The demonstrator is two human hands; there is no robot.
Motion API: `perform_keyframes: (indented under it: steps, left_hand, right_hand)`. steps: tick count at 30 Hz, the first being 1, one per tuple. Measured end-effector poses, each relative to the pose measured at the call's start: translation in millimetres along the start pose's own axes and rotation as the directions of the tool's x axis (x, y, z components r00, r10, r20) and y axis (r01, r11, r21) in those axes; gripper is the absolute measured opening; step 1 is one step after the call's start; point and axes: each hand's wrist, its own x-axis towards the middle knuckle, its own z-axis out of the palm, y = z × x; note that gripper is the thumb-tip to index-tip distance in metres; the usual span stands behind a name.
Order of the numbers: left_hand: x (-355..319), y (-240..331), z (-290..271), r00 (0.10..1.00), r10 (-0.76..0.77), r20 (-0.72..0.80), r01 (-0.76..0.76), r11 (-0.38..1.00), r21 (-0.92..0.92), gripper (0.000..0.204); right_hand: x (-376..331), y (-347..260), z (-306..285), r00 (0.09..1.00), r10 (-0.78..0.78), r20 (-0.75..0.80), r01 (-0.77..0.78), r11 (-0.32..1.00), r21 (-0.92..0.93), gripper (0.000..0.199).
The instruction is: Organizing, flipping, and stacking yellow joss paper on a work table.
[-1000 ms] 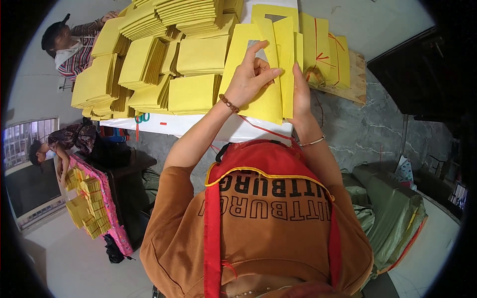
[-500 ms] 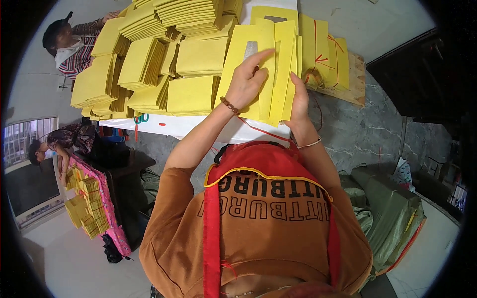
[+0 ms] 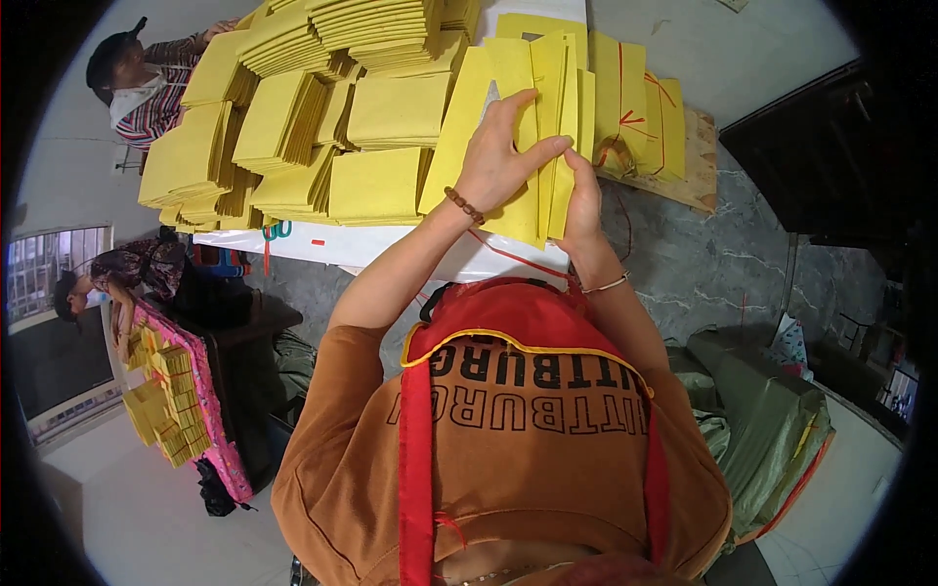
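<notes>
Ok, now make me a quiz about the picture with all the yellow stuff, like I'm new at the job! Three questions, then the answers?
1. True or false: the bead bracelet is on the right wrist.
2. What colour is the cord round the tied bundle? a) blue b) red c) green
3. Fill in: at the yellow sheets, the ____ hand is nearer that bundle.

Key:
1. False; the bead bracelet is on the left wrist.
2. b
3. right

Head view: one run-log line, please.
left hand: on yellow paper | right hand: at its right edge | yellow paper stacks: farther left
</notes>
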Motion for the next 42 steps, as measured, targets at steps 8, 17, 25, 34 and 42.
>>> perform_keyframes:
  steps: [8, 17, 25, 34, 42]
  left_hand:
    - [-4.3, -14.6, -4.6, 0.992, -0.107, 0.065, 0.118, 0.968, -0.223, 0.048]
    - [-2.1, -10.1, -2.2, 0.990, 0.093, -0.105, -0.109, 0.983, -0.149, 0.042]
    - [-1.6, 2.2, 3.4, 0.998, 0.034, -0.049, -0.033, 0.999, 0.036, 0.064]
    - [-2.5, -0.2, -3.1, 1.000, 0.006, 0.009, -0.006, 1.000, 0.003, 0.057]
    - [-7.0, -6.8, -5.1, 0.997, -0.079, 0.011, 0.080, 0.988, -0.135, 0.031]
  right_hand:
    - [2.4, 1.2, -0.7, 0.997, -0.033, 0.071, 0.027, 0.996, 0.088, 0.040]
    - [1.2, 2.5, 0.5, 0.996, 0.012, 0.090, -0.022, 0.993, 0.115, 0.041]
    - [1.5, 5.6, -1.0, 0.999, -0.048, -0.009, 0.047, 0.999, -0.002, 0.037]
    - [2.5, 5.4, -3.9, 1.000, -0.002, -0.007, 0.002, 0.999, 0.041, 0.039]
    - [2.7, 4.5, -3.5, 0.999, -0.014, 0.041, 0.013, 0.999, 0.030, 0.043]
